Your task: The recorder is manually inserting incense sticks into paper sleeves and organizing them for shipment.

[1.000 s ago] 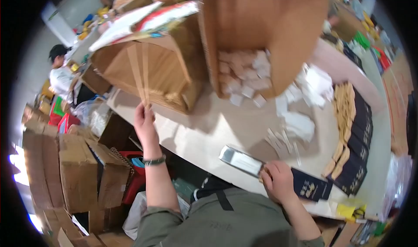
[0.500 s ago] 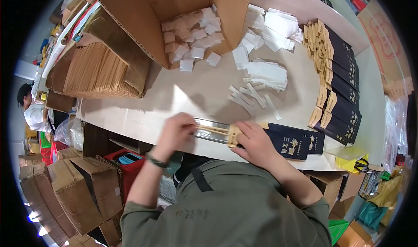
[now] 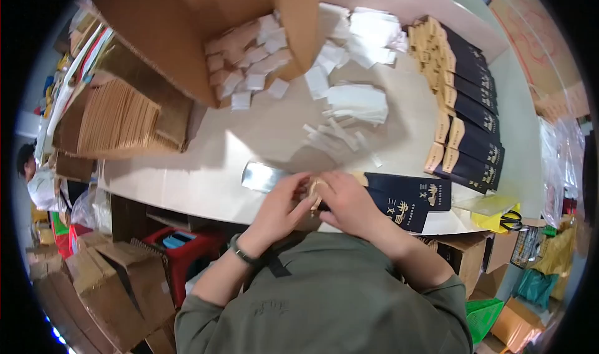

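Both hands meet at the near edge of the surface (image 3: 162, 188), about midway along, at the tan end of a dark sleeve (image 3: 402, 213). Right hand (image 3: 349, 203) gripping the sleeve by that end; left hand (image 3: 286, 207) has fingers bent in against it, cannot tell round what. Sleeve's dark part points toward the near right corner. Shiny metal piece (image 3: 261, 177) left of the hands, by the same edge. Overlapping sleeves (image 3: 468, 113) line the right edge.

The person's left hand (image 3: 282, 208) and right hand (image 3: 349, 203) work close together before the torso (image 3: 331, 291), fingers bent, forearms (image 3: 219, 280) slanting inward.
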`<state>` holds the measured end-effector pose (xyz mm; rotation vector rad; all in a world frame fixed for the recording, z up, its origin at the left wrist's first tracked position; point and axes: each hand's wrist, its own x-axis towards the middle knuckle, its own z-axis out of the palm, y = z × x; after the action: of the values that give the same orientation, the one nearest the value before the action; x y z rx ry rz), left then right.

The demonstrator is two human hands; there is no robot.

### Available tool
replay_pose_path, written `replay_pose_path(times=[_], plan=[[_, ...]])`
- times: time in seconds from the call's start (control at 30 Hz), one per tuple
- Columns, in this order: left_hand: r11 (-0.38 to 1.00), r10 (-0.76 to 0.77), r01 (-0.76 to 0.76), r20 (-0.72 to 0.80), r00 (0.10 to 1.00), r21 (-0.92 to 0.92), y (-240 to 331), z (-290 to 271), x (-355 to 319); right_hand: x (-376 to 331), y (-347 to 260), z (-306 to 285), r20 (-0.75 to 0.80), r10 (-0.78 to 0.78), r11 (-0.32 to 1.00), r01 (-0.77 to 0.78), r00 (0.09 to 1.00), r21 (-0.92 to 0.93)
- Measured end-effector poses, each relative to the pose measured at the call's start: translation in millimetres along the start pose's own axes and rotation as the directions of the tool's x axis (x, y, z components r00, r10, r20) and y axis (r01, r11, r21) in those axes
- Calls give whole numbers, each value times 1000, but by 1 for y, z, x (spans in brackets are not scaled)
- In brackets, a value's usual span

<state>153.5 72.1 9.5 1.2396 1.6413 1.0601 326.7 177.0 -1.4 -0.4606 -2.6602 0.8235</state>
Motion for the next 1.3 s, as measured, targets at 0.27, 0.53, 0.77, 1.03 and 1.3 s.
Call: replay_pose_path(times=[0.27,0.53,0.77,1.03,1.3], plan=[[570,138,-243,201,970,785,-19,-44,-1,23,14,-51,140,-106,985,123,984,-117],[982,-70,124,339,938,-142,-7,-4,-7,-47,50,-108,236,59,979,-11,970,-201],[997,58,-78,465,884,24,21,12,12,-28,26,-39,16,-2,957,6,1000,-289],[835,70,-20,-70,995,550,-24,-21,-22,-2,-1,-23,102,575,808,-544,812,-226],[731,89,-270,305,948,626,-23,-40,-19,-10,9,-6,29,597,800,-592,802,-94]])
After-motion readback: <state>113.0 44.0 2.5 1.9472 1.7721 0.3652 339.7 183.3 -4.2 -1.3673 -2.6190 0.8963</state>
